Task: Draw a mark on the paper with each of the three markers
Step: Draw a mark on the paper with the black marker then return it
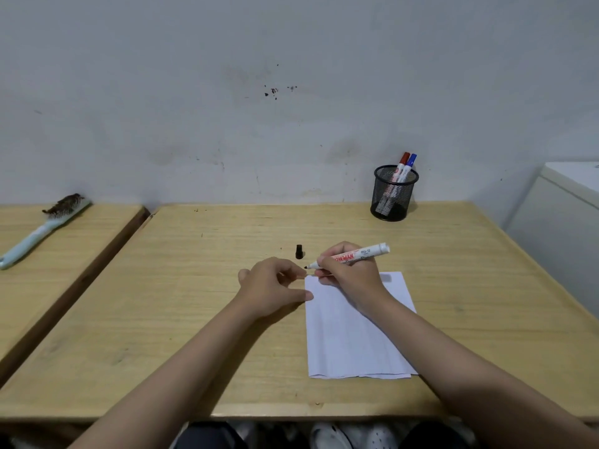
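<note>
Now, with your right hand (348, 275) gripping the uncapped marker (348, 256) just above the paper's (353, 332) far-left corner, pin that edge with your empty, loosely curled left hand (272, 286) and lower the tip gently.

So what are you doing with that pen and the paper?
A person sits at a wooden table. The right hand holds an uncapped marker with its black tip just above the top left corner of the white paper. The left hand rests beside the paper's edge. The black cap stands on the table nearby. No mark shows on the paper yet. A red marker and a blue marker wait in the mesh cup.
</note>
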